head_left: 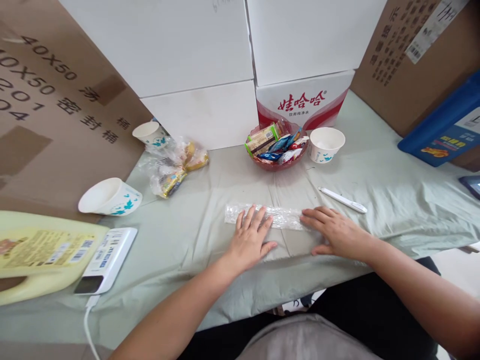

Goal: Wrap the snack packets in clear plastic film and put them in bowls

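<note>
A folded strip of clear plastic wrap (285, 217) lies flat on the pale green cloth (210, 200) in front of me. My left hand (249, 242) rests palm down on the strip's left half, fingers spread. My right hand (333, 232) lies flat with its fingertips touching the strip's right end. Neither hand grips anything. Behind the strip stands a red bowl (278, 163) full of wrapped snacks, with a white paper cup (326, 144) beside it on the right.
A white pen (342, 199) lies right of the strip. A bag of snacks (174, 167), two paper cups (110, 197) (150, 134), a white power strip (107, 260) and a yellow jug (37, 255) sit at left. Cardboard boxes (60, 100) wall the back. A blue box (444, 125) leans at right.
</note>
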{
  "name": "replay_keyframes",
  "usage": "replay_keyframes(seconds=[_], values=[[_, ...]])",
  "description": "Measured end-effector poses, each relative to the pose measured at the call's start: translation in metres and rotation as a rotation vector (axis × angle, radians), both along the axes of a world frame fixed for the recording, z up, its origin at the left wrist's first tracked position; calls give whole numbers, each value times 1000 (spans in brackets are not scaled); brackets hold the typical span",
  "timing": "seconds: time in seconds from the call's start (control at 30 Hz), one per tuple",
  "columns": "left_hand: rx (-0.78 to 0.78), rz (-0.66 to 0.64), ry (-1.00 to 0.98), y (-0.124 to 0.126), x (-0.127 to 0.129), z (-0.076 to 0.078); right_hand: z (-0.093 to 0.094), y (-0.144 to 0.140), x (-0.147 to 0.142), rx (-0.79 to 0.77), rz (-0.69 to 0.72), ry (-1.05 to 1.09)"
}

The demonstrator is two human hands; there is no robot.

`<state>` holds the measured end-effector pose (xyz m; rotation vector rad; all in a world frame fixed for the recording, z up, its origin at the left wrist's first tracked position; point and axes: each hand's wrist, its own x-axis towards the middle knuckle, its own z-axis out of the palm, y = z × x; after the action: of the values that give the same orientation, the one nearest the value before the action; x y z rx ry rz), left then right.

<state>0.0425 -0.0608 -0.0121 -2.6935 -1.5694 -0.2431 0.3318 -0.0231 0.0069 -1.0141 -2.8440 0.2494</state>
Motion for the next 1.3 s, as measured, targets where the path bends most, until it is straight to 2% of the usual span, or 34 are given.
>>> replay_keyframes(seconds=[0.07, 0.2, 0.27, 0.33, 0.43, 0.5, 0.6, 0.67, 0.77, 0.93, 1.03, 1.13, 1.2, 1.3], values=[[24, -65, -60, -9, 12, 3, -2, -22, 3, 11, 31, 29], [-31, -290, -166, -25, 30, 2, -6, -62, 6, 61, 66, 173], [-54, -361, -223, -28, 31, 1, 4, -70, 5, 40, 66, 279], [-117, -418, -311, -28, 29, 1, 20, -68, -1, -47, 79, 381], [-297, -416, -506, -25, 23, 3, 42, -42, -19, -249, 94, 525], [-435, -333, -674, -22, 19, 4, 44, -14, -34, -361, -27, 567], [-595, -217, -868, -17, 16, 4, 30, 32, -57, -448, -314, 473], [-633, -179, -905, -15, 15, 4, 18, 55, -68, -436, -414, 365], [-617, -160, -832, -11, 16, 5, 4, 70, -78, -400, -455, 301], [-512, -190, -667, -10, 20, 10, -2, 62, -81, -320, -526, 267], [-356, -198, -635, -12, 23, 11, -4, 56, -83, -225, -539, 214], [-95, -163, -621, -8, 23, 10, -7, 53, -87, -176, -525, 164], [14, -231, -530, -1, 22, 8, -9, 53, -88, -161, -517, 135], [-21, -325, -340, 11, 18, 2, -10, 58, -80, -75, -514, 102]])
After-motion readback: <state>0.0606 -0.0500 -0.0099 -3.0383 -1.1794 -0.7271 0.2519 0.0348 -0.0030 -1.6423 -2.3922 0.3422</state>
